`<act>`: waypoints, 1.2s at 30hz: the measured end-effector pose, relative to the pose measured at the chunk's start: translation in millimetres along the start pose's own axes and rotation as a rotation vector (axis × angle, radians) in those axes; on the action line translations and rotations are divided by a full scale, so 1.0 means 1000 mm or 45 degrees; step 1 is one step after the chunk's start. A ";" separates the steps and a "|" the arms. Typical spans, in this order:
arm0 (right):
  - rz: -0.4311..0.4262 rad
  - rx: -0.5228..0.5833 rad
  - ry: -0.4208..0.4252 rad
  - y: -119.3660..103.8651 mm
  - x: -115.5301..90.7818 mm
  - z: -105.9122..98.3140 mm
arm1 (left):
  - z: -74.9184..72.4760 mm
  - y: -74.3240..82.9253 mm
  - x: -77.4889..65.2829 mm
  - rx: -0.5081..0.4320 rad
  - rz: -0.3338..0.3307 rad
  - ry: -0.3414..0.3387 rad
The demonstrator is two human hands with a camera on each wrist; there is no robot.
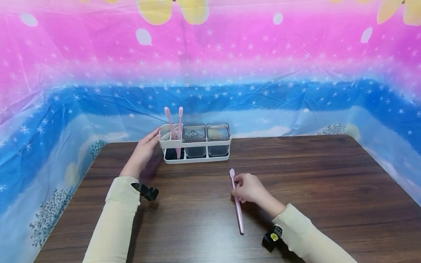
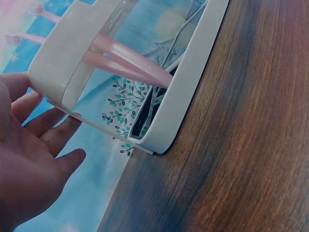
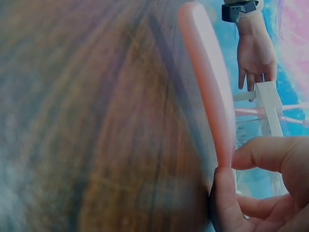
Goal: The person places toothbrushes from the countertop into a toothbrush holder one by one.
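Note:
At the back of the table stands a white toothbrush holder (image 1: 196, 160), with two pink toothbrushes (image 1: 180, 126) leaning in its left compartment. My left hand (image 1: 142, 153) touches the holder's left end, fingers fairly straight against its side. In the left wrist view, the fingertips (image 2: 72, 121) rest along the edge of the holder (image 2: 190, 72). Nearer the front, my right hand (image 1: 250, 188) pinches a third pink toothbrush (image 1: 239, 215) between thumb and fingers, head end pointing away from me. Its thick handle end (image 3: 205, 72) shows in the right wrist view, above the wood.
Two clear cups (image 1: 217, 132) fill the middle and right compartments of the holder. The dark wooden table (image 1: 312, 175) extends to both sides. Behind it hangs a pink and blue snowflake cloth (image 1: 279, 95). Each wrist carries a small black camera (image 1: 146, 191).

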State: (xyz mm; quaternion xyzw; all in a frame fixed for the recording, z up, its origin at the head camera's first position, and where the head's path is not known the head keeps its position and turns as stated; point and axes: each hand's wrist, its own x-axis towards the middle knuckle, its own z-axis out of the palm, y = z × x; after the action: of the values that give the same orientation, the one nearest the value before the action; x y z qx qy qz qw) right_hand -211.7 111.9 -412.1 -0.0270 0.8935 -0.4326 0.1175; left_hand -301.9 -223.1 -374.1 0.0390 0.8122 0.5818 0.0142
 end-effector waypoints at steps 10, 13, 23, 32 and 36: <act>-0.058 0.044 -0.024 -0.016 -0.002 -0.006 | 0.000 0.000 -0.001 0.007 -0.016 0.003; -0.087 0.072 -0.015 -0.029 -0.001 -0.012 | 0.000 0.000 -0.001 0.017 -0.019 0.004; -0.262 0.127 0.055 -0.087 0.007 -0.034 | 0.000 -0.001 -0.001 0.007 -0.020 0.003; -0.337 0.143 0.125 -0.139 0.027 -0.040 | 0.000 0.000 -0.002 0.001 -0.003 0.007; -0.355 0.176 0.153 -0.155 0.036 -0.039 | 0.000 0.001 -0.002 0.002 -0.017 0.006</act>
State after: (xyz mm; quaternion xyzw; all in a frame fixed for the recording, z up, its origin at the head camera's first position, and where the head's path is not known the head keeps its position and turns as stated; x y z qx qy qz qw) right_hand -263.6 39.2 -274.4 -0.1167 0.8546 -0.5060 0.0044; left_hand -300.3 -222.4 -373.4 0.0323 0.8130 0.5811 0.0162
